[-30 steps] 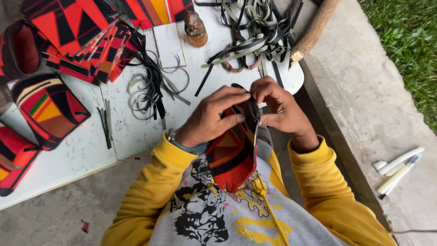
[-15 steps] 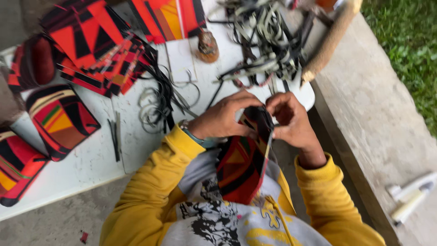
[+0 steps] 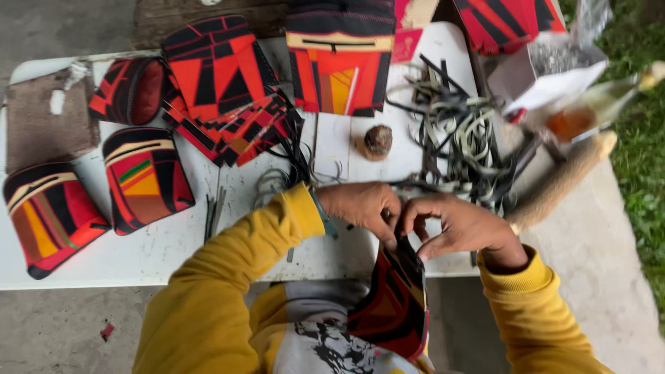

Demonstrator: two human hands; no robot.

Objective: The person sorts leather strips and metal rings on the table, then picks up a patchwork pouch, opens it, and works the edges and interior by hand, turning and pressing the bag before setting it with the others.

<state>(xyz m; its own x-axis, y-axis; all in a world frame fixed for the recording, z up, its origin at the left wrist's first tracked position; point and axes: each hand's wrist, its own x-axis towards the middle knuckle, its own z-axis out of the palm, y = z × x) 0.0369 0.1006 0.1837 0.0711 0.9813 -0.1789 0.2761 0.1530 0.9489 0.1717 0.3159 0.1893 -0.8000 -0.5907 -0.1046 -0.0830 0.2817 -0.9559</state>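
Both hands meet at the near edge of a white table (image 3: 159, 249). My left hand (image 3: 364, 206) and my right hand (image 3: 463, 226) pinch the top edge of a red, black and orange patterned fabric piece (image 3: 391, 305) that hangs down over my lap. The fingertips of the two hands nearly touch. Yellow sleeves cover both arms.
Finished patterned pouches (image 3: 144, 176) lie on the table's left. Flat patterned fabric pieces (image 3: 222, 97) and a larger bag (image 3: 339, 59) lie at the back. A tangle of black straps (image 3: 460, 135) sits right of a small brown object (image 3: 377, 140). Grass (image 3: 641, 138) borders the concrete at the right.
The view has shifted, showing more of the table's left and back. My hands have stayed together on the fabric piece's top edge, now nearer the table's front edge.
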